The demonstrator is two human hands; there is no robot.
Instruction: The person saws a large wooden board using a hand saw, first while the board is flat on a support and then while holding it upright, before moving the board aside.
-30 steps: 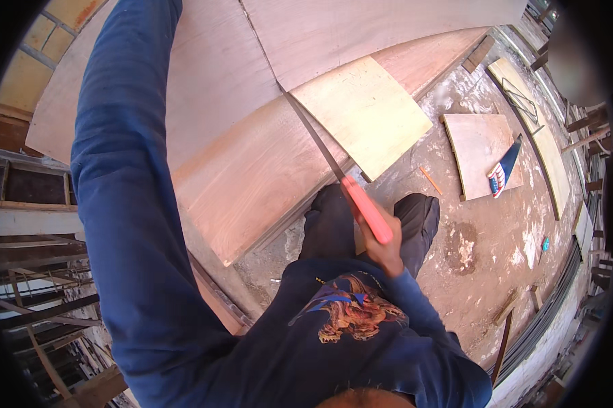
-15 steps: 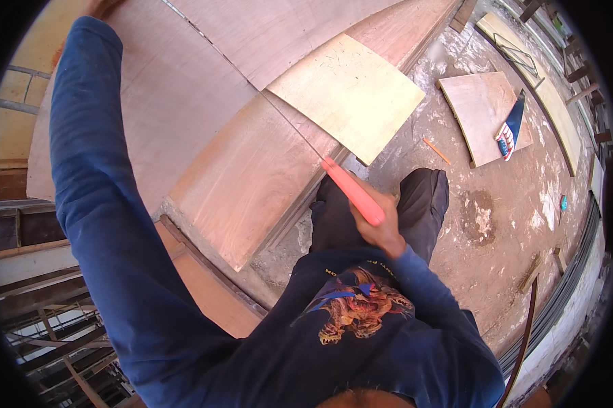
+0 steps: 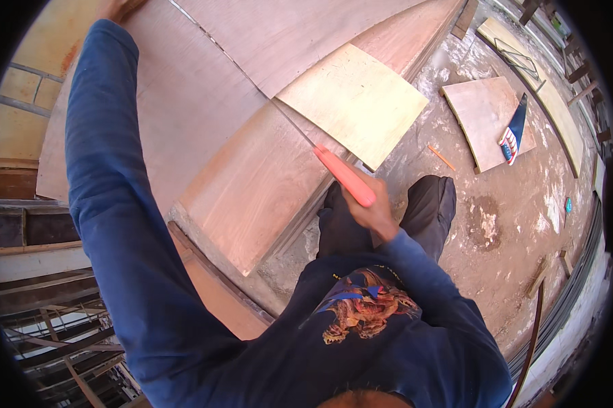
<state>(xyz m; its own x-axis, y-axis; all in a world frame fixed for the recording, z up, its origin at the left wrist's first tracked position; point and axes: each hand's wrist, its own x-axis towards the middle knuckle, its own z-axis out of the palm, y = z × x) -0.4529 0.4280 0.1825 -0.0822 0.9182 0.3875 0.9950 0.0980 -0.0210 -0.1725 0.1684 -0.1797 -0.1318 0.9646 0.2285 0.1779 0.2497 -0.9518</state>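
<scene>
My right hand [image 3: 376,211] is closed around the orange-red handle of a handsaw [image 3: 345,178], whose narrow blade shows edge-on. The blade points to the far left, over a large pinkish plywood sheet [image 3: 163,102]. A pale speckled line [image 3: 204,30] carries on from the blade across the sheet; the exact tip cannot be made out. A smaller, yellowish plywood piece [image 3: 354,102] lies just right of the blade. At the top left edge, my left hand [image 3: 119,8] is by the sheet's far side, mostly cut off, its fingers hidden.
On the floor to the right, a second saw [image 3: 514,129] with a blue blade lies on a plywood offcut [image 3: 480,112]. An orange pencil-like stick [image 3: 441,157] is nearer. A long board [image 3: 538,95] and dark rods [image 3: 572,292] run along the right. Timber framing [image 3: 41,272] stands at left.
My right hand has pushed the saw a little away from me, toward the far left along the line. The whole view has shifted slightly. My left arm keeps about the same pose.
</scene>
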